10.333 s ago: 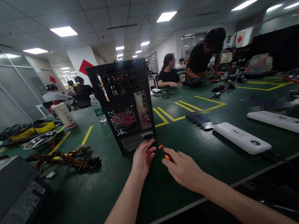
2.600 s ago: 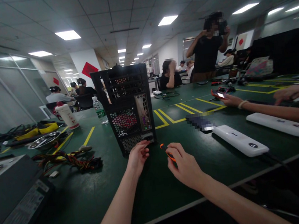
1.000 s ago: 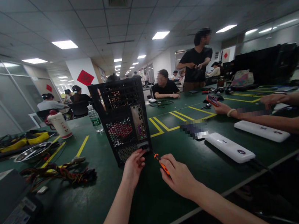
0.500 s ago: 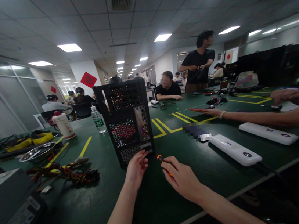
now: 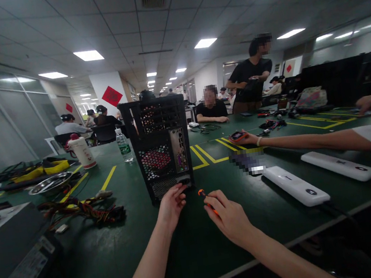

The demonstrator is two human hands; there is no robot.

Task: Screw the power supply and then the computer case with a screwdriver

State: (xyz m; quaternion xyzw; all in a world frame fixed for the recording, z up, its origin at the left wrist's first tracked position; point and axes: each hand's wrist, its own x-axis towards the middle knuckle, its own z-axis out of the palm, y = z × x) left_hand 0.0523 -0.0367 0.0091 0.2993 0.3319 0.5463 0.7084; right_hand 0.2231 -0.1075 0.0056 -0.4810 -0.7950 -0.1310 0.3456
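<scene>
A black computer case point(image 5: 162, 135) stands upright with its rear panel facing me. My left hand point(image 5: 170, 205) is at its lower right corner, index finger stretched along the bottom edge and the other fingers curled in. Whatever is between those fingertips is too small to make out. Just to the right, my right hand point(image 5: 229, 218) grips a screwdriver point(image 5: 202, 194) by its orange and black handle. The handle points toward the case's lower corner. Its shaft is hardly visible, so contact with the case cannot be told.
Left are a grey power supply point(image 5: 18, 254), bundled cables point(image 5: 92, 211), a metal bowl point(image 5: 48, 183), a flask point(image 5: 82, 152) and a water bottle point(image 5: 124, 146). White power banks point(image 5: 295, 185) lie right. A co-worker's hand point(image 5: 249, 139) reaches in holding an orange-dark object.
The co-worker's hand, flat before, now holds an orange-dark object, and their other hand has lifted. My hands stay near the case's lower corner. The view has shifted slightly.
</scene>
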